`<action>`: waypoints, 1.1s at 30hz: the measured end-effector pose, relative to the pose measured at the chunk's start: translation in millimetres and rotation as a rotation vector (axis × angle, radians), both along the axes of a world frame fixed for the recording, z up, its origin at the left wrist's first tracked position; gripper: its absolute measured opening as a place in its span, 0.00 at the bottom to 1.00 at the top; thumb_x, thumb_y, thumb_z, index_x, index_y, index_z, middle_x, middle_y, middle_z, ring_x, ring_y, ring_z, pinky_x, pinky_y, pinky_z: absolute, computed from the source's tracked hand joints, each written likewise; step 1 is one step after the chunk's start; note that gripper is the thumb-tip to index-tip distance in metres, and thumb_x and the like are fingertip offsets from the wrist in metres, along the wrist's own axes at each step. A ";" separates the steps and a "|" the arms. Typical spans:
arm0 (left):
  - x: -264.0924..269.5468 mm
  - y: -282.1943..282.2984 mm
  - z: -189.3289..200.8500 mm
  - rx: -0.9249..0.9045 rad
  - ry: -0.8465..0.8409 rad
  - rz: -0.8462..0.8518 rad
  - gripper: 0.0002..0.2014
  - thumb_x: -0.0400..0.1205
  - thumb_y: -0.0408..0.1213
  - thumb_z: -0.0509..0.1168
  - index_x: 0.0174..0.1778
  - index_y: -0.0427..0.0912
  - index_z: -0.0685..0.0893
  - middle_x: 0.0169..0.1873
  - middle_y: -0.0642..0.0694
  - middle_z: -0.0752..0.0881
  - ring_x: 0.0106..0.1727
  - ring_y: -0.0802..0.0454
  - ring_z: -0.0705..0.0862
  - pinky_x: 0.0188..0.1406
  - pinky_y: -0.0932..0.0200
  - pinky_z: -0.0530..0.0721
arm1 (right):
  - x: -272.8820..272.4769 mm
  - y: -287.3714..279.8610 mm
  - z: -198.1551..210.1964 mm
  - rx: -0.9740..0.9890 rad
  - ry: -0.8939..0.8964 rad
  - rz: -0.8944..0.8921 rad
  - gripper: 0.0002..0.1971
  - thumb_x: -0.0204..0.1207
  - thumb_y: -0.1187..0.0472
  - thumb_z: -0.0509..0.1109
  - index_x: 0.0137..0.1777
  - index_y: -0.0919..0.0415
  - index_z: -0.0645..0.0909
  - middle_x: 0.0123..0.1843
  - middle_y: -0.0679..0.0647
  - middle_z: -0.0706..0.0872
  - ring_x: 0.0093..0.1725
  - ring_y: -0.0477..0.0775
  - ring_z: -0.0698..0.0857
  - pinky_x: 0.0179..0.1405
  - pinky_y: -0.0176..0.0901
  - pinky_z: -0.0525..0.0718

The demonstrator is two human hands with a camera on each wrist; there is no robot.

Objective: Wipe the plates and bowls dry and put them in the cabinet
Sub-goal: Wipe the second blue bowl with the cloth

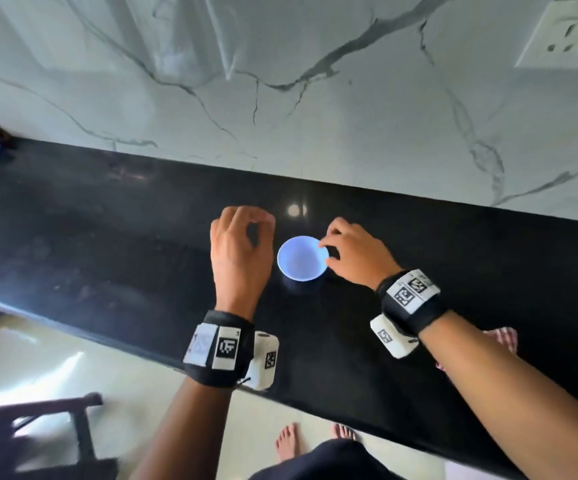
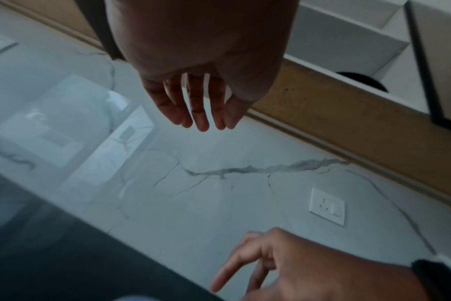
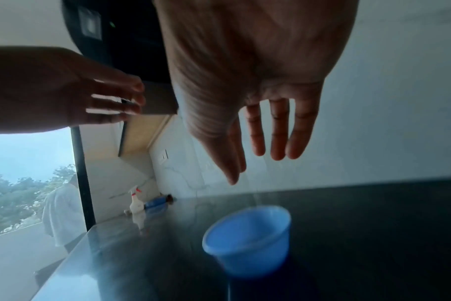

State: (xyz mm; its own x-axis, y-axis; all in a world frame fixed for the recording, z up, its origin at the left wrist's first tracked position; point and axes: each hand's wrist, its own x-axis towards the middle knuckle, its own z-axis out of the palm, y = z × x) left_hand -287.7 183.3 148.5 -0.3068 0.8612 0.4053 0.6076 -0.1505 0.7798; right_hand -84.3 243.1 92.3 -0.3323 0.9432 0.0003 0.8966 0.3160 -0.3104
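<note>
A small blue bowl is standing upright on the black counter. The right hand is reaching at its rim, fingers relaxed and holding nothing — contact cannot be confirmed. The left hand is hovering beside it, loosely curled, empty. Advisable: grip the rim firmly and fetch the checked cloth lying near the right forearm.

We hold both forearms out ahead of us, a black band on each wrist. Our left hand hangs with fingers loosely curled, empty. Our right hand reaches leftward, fingers relaxed.
</note>
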 end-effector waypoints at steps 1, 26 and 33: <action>-2.1 -3.6 -10.4 -0.003 -0.022 0.017 0.03 0.84 0.34 0.70 0.48 0.45 0.90 0.51 0.54 0.86 0.56 0.47 0.81 0.56 0.46 0.84 | -3.5 -0.5 -14.6 -0.065 -0.033 -0.017 0.16 0.80 0.57 0.72 0.67 0.48 0.85 0.65 0.48 0.74 0.62 0.56 0.79 0.44 0.52 0.81; 45.6 -0.7 -82.8 -0.665 -0.724 -0.389 0.25 0.89 0.61 0.59 0.80 0.57 0.70 0.75 0.48 0.81 0.67 0.51 0.87 0.68 0.45 0.87 | 57.9 -69.4 -28.4 0.087 0.772 -0.380 0.10 0.72 0.62 0.84 0.53 0.56 0.94 0.48 0.46 0.81 0.48 0.46 0.90 0.54 0.46 0.91; 98.8 4.4 -44.7 -0.659 -1.491 -0.704 0.46 0.85 0.75 0.46 0.85 0.40 0.74 0.77 0.31 0.81 0.74 0.30 0.82 0.63 0.33 0.87 | 73.6 -107.0 15.9 0.321 0.549 -0.155 0.14 0.73 0.62 0.83 0.59 0.54 0.93 0.52 0.47 0.79 0.49 0.41 0.83 0.48 0.38 0.87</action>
State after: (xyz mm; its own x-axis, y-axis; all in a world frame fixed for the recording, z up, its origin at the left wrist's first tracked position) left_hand -188.9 187.7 103.8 0.4076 0.8691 -0.2803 -0.6409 0.4909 0.5902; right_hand -10.6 136.1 108.2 -0.0635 0.9049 0.4208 0.6772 0.3488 -0.6479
